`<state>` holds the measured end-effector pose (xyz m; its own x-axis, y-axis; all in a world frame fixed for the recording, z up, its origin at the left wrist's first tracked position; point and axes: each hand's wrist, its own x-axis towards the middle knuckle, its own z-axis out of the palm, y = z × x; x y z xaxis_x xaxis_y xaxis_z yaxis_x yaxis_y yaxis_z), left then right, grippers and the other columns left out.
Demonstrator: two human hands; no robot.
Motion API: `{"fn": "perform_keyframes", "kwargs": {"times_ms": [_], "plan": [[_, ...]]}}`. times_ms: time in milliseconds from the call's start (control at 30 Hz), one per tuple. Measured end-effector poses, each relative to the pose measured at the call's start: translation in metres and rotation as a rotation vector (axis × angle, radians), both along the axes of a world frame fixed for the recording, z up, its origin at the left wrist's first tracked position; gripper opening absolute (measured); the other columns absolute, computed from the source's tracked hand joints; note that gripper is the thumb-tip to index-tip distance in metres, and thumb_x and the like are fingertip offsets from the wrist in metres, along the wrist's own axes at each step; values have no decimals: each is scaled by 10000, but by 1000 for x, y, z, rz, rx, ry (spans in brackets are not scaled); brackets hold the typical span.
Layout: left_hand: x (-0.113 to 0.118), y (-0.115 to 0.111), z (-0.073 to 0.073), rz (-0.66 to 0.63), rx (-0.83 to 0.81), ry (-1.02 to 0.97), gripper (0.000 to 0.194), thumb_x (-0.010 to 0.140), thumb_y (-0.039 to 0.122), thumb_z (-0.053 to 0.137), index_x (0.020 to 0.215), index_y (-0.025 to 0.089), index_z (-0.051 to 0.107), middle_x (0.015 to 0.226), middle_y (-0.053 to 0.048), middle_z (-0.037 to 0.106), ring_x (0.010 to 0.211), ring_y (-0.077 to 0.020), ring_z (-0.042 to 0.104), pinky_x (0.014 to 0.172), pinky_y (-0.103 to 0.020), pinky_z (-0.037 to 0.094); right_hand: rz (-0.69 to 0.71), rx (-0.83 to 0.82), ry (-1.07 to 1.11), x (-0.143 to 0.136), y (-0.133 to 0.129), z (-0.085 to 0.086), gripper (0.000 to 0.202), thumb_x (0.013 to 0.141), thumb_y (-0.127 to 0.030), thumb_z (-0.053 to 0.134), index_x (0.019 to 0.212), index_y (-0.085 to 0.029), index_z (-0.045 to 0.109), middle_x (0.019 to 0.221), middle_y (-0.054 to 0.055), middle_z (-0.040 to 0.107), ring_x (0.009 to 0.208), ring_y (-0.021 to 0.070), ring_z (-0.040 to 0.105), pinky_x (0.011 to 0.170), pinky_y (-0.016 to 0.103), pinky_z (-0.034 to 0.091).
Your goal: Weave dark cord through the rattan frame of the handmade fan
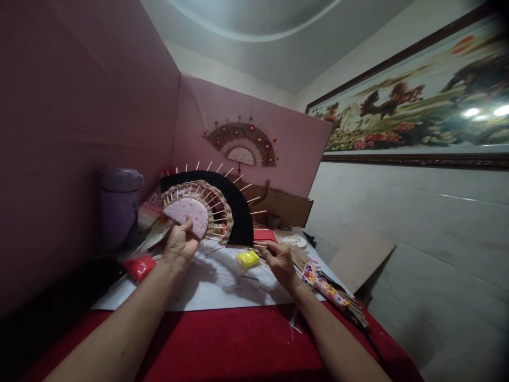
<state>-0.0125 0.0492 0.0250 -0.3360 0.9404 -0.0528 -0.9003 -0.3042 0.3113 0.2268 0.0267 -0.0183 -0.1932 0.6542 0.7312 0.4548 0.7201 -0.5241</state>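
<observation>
A half-round fan [239, 215] is held up above the table, with a black band, a woven straw arc and thin wooden sticks poking past its outer edge. Its inner half-disc is covered in pink-dotted white cloth. My left hand [183, 241] grips that half-disc, thumb on the front and the other fingers hidden behind. At the fan's lower right corner, my right hand [280, 260] pinches the end of a stick between thumb and fingers. A yellow packet [248, 259] lies on the white sheet between my hands.
Red cloth [222, 345] covers the table's front under a white sheet [199, 297]. A red packet [140, 267] and lidded purple container [119, 212] stand left. Flower-patterned item [326, 286] and sticks lie right. Behind, a decorated fan [242, 143] hangs on a pink panel.
</observation>
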Motion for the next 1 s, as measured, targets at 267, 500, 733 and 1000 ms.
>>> {"fn": "perform_keyframes", "kwargs": {"times_ms": [267,500,733,1000], "plan": [[-2,3,-4,25,19,48,306,771,-38,468,881,195,634,735,4,653,691,-74,606,830,-236,478,-98,145,16,1,-13,8,179,797,-254,520,650,-161,561,556,-13,499,508,96,421,490,225,324],[-3,5,-6,74,32,61,324,761,-51,471,869,208,632,738,18,646,684,-61,601,887,-275,445,-81,171,20,1,-19,10,182,801,-242,512,637,-165,531,545,-23,455,491,87,379,477,227,298],[-1,4,-6,41,16,70,250,766,-40,469,794,157,620,667,6,635,641,-75,604,830,-259,481,-91,117,101,2,-14,10,148,794,-258,522,683,-164,548,556,-22,480,520,98,421,497,223,335],[5,2,-7,-19,23,58,268,785,-25,454,891,160,616,738,-20,666,692,-93,628,841,-289,489,26,18,79,-1,-5,-2,81,732,-197,516,700,-161,582,614,0,532,557,110,444,511,226,348]]}}
